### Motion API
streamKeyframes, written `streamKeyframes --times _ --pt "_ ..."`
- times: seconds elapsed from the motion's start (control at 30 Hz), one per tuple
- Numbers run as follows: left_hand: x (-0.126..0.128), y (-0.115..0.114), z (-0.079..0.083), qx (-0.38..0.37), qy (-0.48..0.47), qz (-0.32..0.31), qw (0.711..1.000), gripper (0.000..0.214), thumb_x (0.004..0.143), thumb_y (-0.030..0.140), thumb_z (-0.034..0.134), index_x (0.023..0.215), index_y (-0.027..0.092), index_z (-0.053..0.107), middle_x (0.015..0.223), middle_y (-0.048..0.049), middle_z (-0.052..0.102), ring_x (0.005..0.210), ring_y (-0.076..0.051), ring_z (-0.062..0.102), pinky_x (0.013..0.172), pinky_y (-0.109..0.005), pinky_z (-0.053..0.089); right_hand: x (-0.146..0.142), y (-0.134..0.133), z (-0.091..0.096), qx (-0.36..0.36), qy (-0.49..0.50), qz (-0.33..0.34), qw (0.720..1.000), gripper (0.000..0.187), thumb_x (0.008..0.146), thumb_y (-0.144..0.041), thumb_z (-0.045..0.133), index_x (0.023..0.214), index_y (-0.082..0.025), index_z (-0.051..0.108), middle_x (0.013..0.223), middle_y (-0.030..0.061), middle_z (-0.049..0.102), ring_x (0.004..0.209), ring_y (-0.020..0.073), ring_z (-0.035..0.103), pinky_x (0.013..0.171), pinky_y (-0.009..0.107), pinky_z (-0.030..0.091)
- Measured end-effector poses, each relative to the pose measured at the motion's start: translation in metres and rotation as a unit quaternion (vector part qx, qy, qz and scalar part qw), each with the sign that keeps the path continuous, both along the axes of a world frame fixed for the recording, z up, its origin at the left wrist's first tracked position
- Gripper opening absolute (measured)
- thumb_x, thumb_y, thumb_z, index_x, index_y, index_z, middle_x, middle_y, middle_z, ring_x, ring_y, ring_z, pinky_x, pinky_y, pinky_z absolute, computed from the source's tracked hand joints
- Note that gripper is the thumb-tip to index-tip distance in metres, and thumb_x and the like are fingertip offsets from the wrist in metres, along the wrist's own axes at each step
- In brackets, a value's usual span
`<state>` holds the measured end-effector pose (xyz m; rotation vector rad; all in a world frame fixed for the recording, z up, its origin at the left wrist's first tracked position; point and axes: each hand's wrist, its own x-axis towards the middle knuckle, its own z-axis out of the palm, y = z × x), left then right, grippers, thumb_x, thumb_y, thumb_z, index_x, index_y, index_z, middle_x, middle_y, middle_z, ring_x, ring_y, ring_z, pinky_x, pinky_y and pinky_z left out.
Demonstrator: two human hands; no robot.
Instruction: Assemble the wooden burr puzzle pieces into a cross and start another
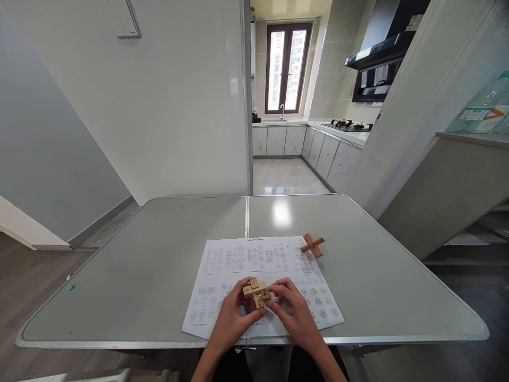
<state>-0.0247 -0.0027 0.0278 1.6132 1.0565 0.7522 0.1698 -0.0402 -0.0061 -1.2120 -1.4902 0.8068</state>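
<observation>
Between my two hands is a light wooden interlocking burr puzzle (254, 288), made of several crossed bars with dark numbers on some ends. My left hand (234, 313) wraps its left side and underside, thumb along the bottom. On the right, my right hand (292, 307) pinches a numbered bar end with thumb and fingertips. Below the puzzle lies a large white instruction sheet (222, 260) printed with rows of small assembly drawings. A darker brown wooden cross-shaped piece (312, 245) rests on the sheet's upper right edge, apart from both hands.
The grey-green table (131, 276) has a metal rim and a seam down its middle. A small teal bit (71, 288) lies near its left edge. Beyond stand a white wall panel (191, 106) and a kitchen doorway. A large plastic bottle (485, 109) sits on a ledge at right.
</observation>
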Motion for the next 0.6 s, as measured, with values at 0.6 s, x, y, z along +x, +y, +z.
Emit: streamKeyframes --times 0.6 --pt "-0.0021 0.0011 -0.0041 0.034 0.021 -0.005 0.999 0.063 0.076 0.037 0.083 0.133 0.028 0.058 0.127 -0.0068 0.07 0.107 -0.027 0.067 0.09 -0.038 0.057 -0.0027 -0.003 0.001 -0.042 0.043 0.032 0.998 0.022 0.1 -0.04 0.057 0.116 -0.027 0.065 0.09 0.0024 0.073 0.08 0.0206 0.071 0.07 0.027 0.054"
